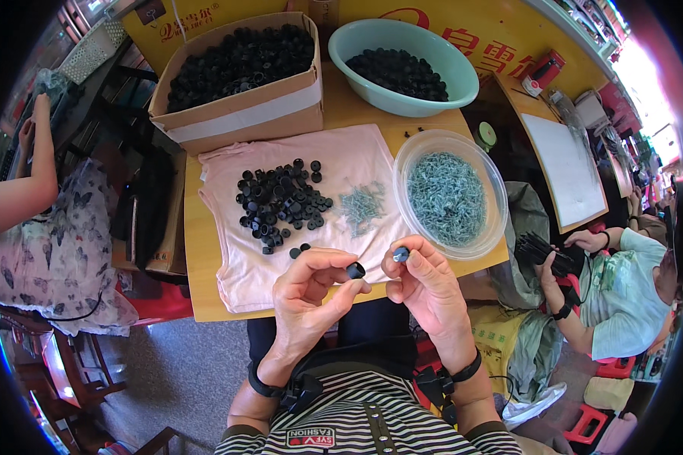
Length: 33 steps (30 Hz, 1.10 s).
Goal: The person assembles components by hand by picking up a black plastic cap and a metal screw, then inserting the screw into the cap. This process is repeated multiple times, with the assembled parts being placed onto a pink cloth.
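Observation:
Over the near edge of the cloth, my left hand (315, 292) pinches a small round black plastic cap (356, 270), its hollow side turned rightward. Close beside it, my right hand (429, 288) grips a small dark piece with a shiny metal tip (401, 255), perhaps a screw; its exact kind is too small to tell. The two pieces are apart. Beyond my hands, a loose pile of black caps (277, 199) lies on the pale pink cloth (231, 267). A small heap of silver screws (362, 205) lies to the right of that pile.
A cardboard box (243, 114) full of black caps stands at the back left, beside a light green basin (391, 97) of black parts. A clear round tub (402, 193) of screws sits at the table's right. One person (630, 292) works at right; another person's arm (26, 186) shows at left.

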### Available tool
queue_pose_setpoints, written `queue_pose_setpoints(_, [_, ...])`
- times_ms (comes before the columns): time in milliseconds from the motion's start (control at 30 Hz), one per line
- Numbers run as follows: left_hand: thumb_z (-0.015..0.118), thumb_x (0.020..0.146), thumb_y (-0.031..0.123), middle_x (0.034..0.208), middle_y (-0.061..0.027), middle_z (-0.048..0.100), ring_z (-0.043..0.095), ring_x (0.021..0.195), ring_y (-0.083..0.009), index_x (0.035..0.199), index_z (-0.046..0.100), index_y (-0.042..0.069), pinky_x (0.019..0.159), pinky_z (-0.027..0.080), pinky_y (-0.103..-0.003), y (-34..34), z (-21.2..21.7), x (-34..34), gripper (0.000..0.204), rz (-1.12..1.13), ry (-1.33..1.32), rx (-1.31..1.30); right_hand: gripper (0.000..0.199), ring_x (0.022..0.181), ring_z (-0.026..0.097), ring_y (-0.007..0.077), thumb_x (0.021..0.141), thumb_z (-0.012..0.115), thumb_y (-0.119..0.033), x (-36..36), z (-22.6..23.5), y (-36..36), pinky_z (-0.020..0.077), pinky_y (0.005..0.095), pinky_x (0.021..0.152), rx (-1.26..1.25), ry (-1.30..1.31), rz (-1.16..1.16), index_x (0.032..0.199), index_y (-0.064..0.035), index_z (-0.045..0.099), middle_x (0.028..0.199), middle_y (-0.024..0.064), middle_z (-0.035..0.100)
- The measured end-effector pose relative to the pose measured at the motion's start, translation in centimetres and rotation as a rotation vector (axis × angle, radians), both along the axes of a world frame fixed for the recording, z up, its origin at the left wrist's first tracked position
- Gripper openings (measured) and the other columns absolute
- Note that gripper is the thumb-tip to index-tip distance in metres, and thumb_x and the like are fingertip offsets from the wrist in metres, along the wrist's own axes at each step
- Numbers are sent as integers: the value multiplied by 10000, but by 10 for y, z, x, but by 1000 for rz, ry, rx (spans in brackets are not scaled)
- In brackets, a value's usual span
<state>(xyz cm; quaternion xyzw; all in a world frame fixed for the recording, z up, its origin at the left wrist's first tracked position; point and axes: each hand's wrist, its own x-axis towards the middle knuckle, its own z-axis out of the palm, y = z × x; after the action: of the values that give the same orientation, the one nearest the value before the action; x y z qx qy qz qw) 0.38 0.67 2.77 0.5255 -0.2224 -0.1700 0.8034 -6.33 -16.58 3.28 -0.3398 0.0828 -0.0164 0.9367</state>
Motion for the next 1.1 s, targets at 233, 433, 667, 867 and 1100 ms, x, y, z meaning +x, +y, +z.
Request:
queue_pose_setpoints(233, [636,809,-123,1031,-104,566,646,869,-173,1072,528,-39,792,551,-286,-3,0,-3,297,29,171,-114,232,864,593,90,918,623,-149,-1,5,-2,495,246,613,63,-16,26,1118,-32,603,953,39,644])
queue_pose_setpoints(433, [628,800,-138,1032,-110,567,647,864,-180,1045,527,-33,795,553,-301,-1,-8,2,285,8,162,-152,261,846,597,89,897,644,-121,-1,11,-2,494,245,614,-56,12,-16,1130,-7,610,959,42,647])
queue_pose_setpoints(667, [625,800,-140,1061,-126,562,653,869,-193,1069,537,-38,792,556,-313,-3,-12,5,301,-34,138,-164,267,778,580,87,882,662,-118,4,16,-4,491,242,600,-155,32,-36,1123,-11,619,928,32,634])
queue_pose_setpoints(867, [621,817,-65,962,-136,577,640,764,-200,1013,527,7,695,557,-318,-11,-3,2,229,9,218,-134,260,800,571,89,896,647,-130,8,14,-6,496,248,596,-96,33,-21,1122,-6,615,932,36,627])
queue_pose_setpoints(1100, [635,822,-42,957,-134,580,642,759,-203,1008,534,3,691,552,-317,-12,-3,4,216,7,249,-124,251,860,548,91,916,626,-170,11,8,-10,494,239,593,42,8,2,1117,-19,617,961,48,602])
